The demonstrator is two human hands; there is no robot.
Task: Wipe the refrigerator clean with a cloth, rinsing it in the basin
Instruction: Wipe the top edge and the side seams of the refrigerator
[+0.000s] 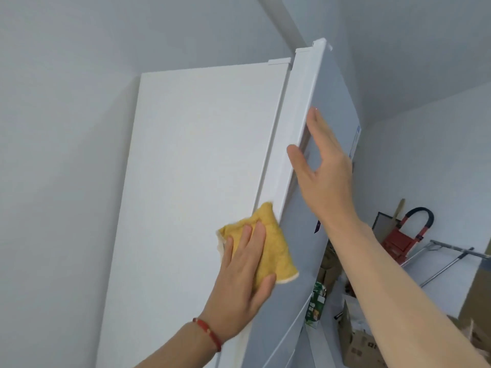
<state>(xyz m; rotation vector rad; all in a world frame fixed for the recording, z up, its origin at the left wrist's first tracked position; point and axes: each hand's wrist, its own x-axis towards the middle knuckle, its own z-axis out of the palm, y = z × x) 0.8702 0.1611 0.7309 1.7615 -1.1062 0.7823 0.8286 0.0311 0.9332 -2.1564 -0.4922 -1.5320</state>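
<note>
Two hands engaged: soft, limp yellow cloth (268, 248) is pressed flat by spread left fingers (245, 244) at the refrigerator (196, 155) side panel's front edge, best palmed not pinched, while the rigid door (305, 107) edge is steadied by straightened right fingers (318, 134).

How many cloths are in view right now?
1. The yellow cloth lies flat under the left hand, pressed against the refrigerator at its door edge. Others could be out of frame.

No text is legible; the refrigerator (202, 155) door's label (354, 142) is too blurred.
</note>
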